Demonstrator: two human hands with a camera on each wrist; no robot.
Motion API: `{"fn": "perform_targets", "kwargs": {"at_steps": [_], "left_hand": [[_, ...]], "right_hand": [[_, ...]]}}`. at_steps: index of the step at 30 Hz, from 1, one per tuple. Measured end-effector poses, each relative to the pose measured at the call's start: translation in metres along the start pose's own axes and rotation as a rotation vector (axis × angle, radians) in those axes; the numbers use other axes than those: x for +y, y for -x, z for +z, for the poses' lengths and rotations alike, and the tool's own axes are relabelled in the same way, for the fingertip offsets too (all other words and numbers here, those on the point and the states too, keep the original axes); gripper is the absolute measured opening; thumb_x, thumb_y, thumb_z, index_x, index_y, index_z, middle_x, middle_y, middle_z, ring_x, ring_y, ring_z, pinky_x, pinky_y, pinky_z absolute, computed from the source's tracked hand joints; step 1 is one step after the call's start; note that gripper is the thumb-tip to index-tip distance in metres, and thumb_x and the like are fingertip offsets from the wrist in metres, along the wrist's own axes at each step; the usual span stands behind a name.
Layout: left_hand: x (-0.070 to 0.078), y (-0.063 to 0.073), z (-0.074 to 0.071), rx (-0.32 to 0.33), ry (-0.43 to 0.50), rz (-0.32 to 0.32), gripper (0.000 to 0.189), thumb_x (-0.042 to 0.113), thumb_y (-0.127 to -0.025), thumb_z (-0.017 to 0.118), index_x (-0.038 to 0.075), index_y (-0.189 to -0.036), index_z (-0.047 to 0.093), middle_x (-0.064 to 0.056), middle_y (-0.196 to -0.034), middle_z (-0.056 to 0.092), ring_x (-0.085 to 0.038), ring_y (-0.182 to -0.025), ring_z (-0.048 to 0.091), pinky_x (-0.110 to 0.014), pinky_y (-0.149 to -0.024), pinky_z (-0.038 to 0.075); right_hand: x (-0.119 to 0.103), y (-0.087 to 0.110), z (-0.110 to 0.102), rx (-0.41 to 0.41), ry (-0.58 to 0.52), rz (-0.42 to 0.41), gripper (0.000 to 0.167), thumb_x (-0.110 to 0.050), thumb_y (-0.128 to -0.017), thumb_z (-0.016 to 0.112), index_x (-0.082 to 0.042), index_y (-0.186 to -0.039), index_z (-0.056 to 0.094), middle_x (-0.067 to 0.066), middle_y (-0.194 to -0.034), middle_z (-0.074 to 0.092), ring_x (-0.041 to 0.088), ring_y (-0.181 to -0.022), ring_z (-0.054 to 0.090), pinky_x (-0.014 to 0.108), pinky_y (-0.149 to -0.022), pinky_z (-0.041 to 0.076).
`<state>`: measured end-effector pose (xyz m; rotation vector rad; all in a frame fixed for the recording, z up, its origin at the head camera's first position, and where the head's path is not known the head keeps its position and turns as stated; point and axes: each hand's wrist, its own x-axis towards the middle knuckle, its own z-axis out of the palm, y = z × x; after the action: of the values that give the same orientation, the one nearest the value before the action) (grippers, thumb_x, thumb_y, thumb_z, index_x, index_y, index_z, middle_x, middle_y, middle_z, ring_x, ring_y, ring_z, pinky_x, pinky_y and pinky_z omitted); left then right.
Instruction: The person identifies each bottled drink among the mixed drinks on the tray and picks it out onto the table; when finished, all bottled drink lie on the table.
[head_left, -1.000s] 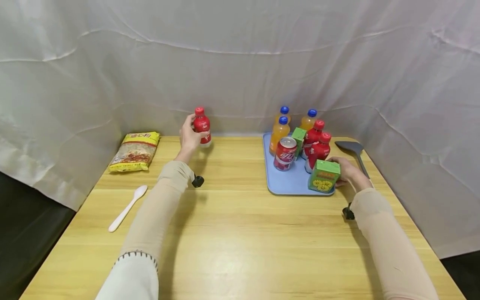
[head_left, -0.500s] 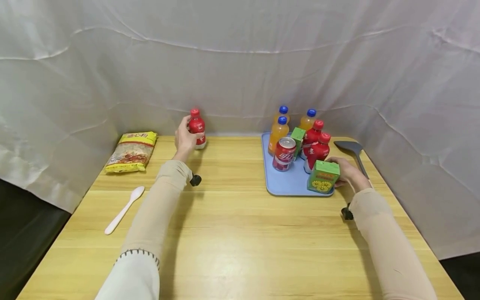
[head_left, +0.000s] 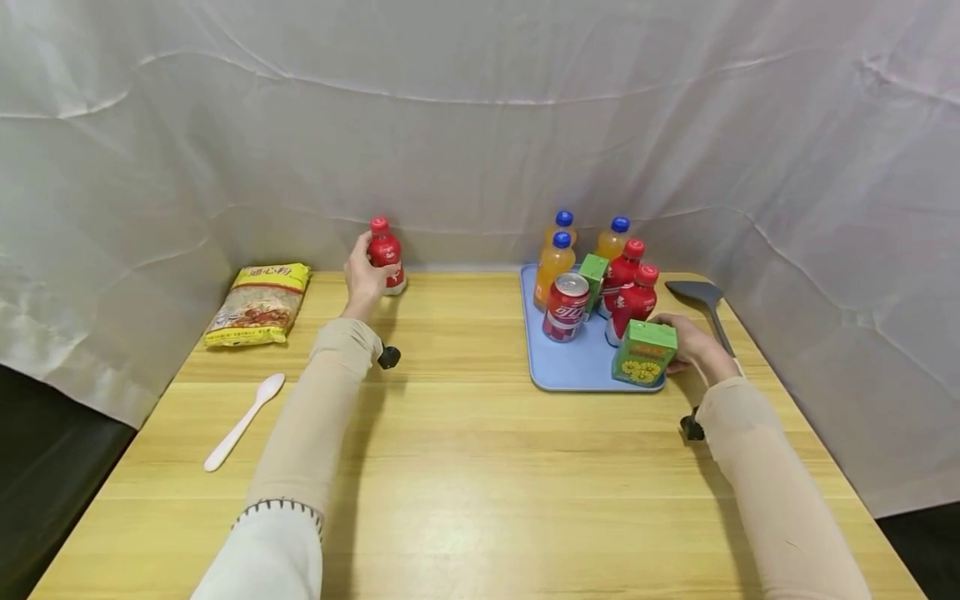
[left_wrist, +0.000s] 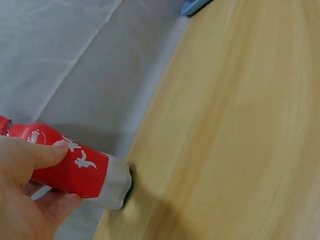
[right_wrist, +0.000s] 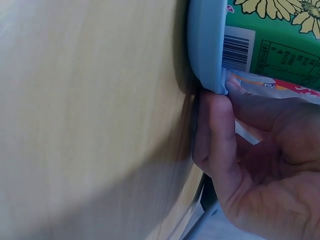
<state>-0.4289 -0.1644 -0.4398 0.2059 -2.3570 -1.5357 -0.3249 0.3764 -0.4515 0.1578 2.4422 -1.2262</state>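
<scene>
My left hand (head_left: 365, 277) holds a red bottle (head_left: 386, 254) with a red cap and white base, near the back edge of the table. In the left wrist view, thumb and fingers wrap the bottle (left_wrist: 75, 162), its base close over the wood. My right hand (head_left: 693, 348) is at the right rim of a blue tray (head_left: 562, 371). The right wrist view shows the thumb on top of the tray rim (right_wrist: 209, 55) and curled fingers under it. Beside that hand, a green drink carton (head_left: 645, 354) with yellow flowers stands on the tray.
Also on the tray are red bottles (head_left: 633, 304), orange juice bottles (head_left: 553, 275), a red can (head_left: 566, 308) and another green carton (head_left: 592, 271). A grey spatula (head_left: 697, 293) lies right of it. A yellow pasta bag (head_left: 258, 304) and white spoon (head_left: 243, 423) lie left.
The left hand and red bottle have shifted slightly left, nearer the pasta bag. The head view has turned a little. My right hand keeps its place at the tray rim.
</scene>
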Motion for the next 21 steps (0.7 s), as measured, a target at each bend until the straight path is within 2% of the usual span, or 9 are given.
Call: {"fn": "perform_targets", "kwargs": {"at_steps": [5, 6, 8, 11, 13, 15, 17, 21], "left_hand": [[-0.003, 0.006, 0.002, 0.007, -0.030, 0.009, 0.078, 0.001, -0.095, 0.074, 0.017, -0.161, 0.038, -0.015, -0.162, 0.050, -0.035, -0.148, 0.050, -0.051, -0.125, 0.041], [-0.001, 0.009, 0.003, 0.030, -0.035, 0.012, 0.078, 0.002, -0.095, 0.073, 0.017, -0.162, 0.036, -0.016, -0.163, 0.048, -0.035, -0.149, 0.049, -0.050, -0.126, 0.040], [0.003, 0.015, 0.007, 0.121, -0.031, 0.033, 0.077, 0.005, -0.096, 0.072, 0.016, -0.162, 0.035, -0.015, -0.162, 0.047, -0.034, -0.149, 0.048, -0.049, -0.125, 0.039], [0.022, 0.025, 0.019, 0.257, 0.002, 0.125, 0.070, 0.006, -0.094, 0.068, 0.017, -0.157, 0.040, -0.012, -0.154, 0.049, -0.031, -0.143, 0.050, -0.044, -0.121, 0.042], [0.036, 0.032, 0.031, 0.276, 0.019, 0.239, 0.065, 0.004, -0.093, 0.067, 0.016, -0.153, 0.045, -0.012, -0.148, 0.052, -0.029, -0.139, 0.051, -0.040, -0.118, 0.043], [0.051, 0.041, 0.044, 0.208, 0.020, 0.354, 0.064, 0.005, -0.094, 0.067, 0.015, -0.153, 0.046, -0.013, -0.146, 0.054, -0.027, -0.136, 0.052, -0.038, -0.117, 0.043], [0.064, 0.049, 0.058, 0.098, -0.001, 0.453, 0.066, 0.005, -0.094, 0.068, 0.014, -0.155, 0.044, -0.015, -0.145, 0.056, -0.027, -0.136, 0.052, -0.039, -0.119, 0.042], [0.079, 0.062, 0.088, -0.118, -0.093, 0.557, 0.074, 0.008, -0.095, 0.074, 0.018, -0.160, 0.040, -0.012, -0.149, 0.055, -0.026, -0.138, 0.052, -0.041, -0.121, 0.042]], "right_hand": [[0.000, 0.000, 0.000, 0.001, 0.029, -0.003, 0.043, -0.005, -0.108, 0.040, 0.004, -0.150, 0.038, 0.010, -0.098, 0.069, 0.015, -0.068, 0.066, 0.032, -0.056, 0.060], [0.000, 0.000, 0.000, -0.002, 0.042, -0.008, 0.043, -0.005, -0.108, 0.041, 0.005, -0.150, 0.038, 0.014, -0.103, 0.068, 0.015, -0.069, 0.066, 0.032, -0.056, 0.060], [0.000, -0.001, -0.001, -0.009, 0.049, -0.010, 0.043, -0.006, -0.109, 0.040, 0.005, -0.150, 0.037, 0.022, -0.109, 0.067, 0.015, -0.069, 0.067, 0.033, -0.058, 0.061], [0.000, -0.002, -0.004, -0.005, 0.065, -0.024, 0.043, -0.007, -0.110, 0.041, 0.005, -0.150, 0.037, 0.025, -0.113, 0.065, 0.015, -0.069, 0.067, 0.033, -0.058, 0.061], [0.001, -0.002, -0.007, 0.002, 0.064, -0.027, 0.042, -0.006, -0.110, 0.040, 0.005, -0.150, 0.037, 0.024, -0.111, 0.066, 0.015, -0.069, 0.067, 0.033, -0.058, 0.061], [0.001, -0.002, -0.007, 0.006, 0.063, -0.025, 0.042, -0.006, -0.110, 0.040, 0.005, -0.150, 0.036, 0.021, -0.108, 0.067, 0.015, -0.069, 0.067, 0.033, -0.059, 0.061], [0.001, -0.002, -0.007, 0.002, 0.060, -0.016, 0.042, -0.006, -0.110, 0.039, 0.005, -0.151, 0.036, 0.017, -0.106, 0.068, 0.014, -0.069, 0.067, 0.033, -0.059, 0.061], [0.001, -0.001, -0.001, -0.007, 0.031, -0.006, 0.042, -0.007, -0.110, 0.039, 0.005, -0.150, 0.037, 0.008, -0.100, 0.069, 0.014, -0.070, 0.066, 0.033, -0.059, 0.061]]}}
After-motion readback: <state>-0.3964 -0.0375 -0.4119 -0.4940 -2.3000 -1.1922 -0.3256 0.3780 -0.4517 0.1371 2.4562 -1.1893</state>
